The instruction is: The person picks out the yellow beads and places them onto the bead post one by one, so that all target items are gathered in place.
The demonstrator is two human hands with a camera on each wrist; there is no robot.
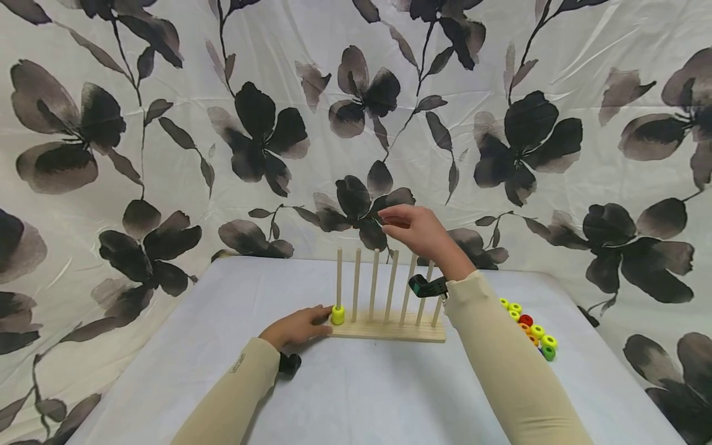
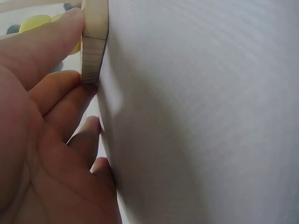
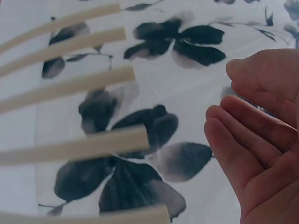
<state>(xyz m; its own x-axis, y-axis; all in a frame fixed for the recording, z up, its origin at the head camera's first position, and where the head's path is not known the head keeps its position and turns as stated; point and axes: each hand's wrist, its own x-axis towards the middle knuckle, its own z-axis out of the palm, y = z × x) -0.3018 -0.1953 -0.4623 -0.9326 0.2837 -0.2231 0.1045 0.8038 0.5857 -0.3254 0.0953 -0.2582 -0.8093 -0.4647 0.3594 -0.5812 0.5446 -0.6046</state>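
- Wooden peg rack (image 1: 384,334) sits mid-table, long base flat on cloth; 7 upright pegs (image 1: 356,284) in a row, L to R.
- Yellow beads (image 1: 337,316) (looks like 2, stacked) at bottom of leftmost peg, down on base.
- L hand (image 1: 297,327) at rack's L end, just beside yellow beads; thumb & forefinger pinch end of base, one on each side. Other fingers trail below, tips nr cloth per L wrist view.
- R hand (image 1: 414,228) hovers above pegs, abt mid-to-R part of row, well clear of base. Fingers tog., slightly bent; thumb apart from them w/ visible gap. R wrist view: fingertips apart from peg ends.
- Bead cluster (image 1: 537,331) on table, R of rack, well apart from it: mostly yellow, plus orange, a red bead (image 1: 525,319), a green bead (image 1: 548,353) at near end, bit of blue. Part hidden by R sleeve (image 1: 512,364), so can't give full count.
- L sleeve (image 1: 228,389) same beige; dark band on each wrist, L band (image 1: 288,364) & R band (image 1: 427,286).
- Table (image 1: 167,358) has white cover, few soft shadows nr arms.
- Bkgd: pale curtain (image 1: 434,173) w/ big blk/grey flowers & leaves, hangs behind & around table.
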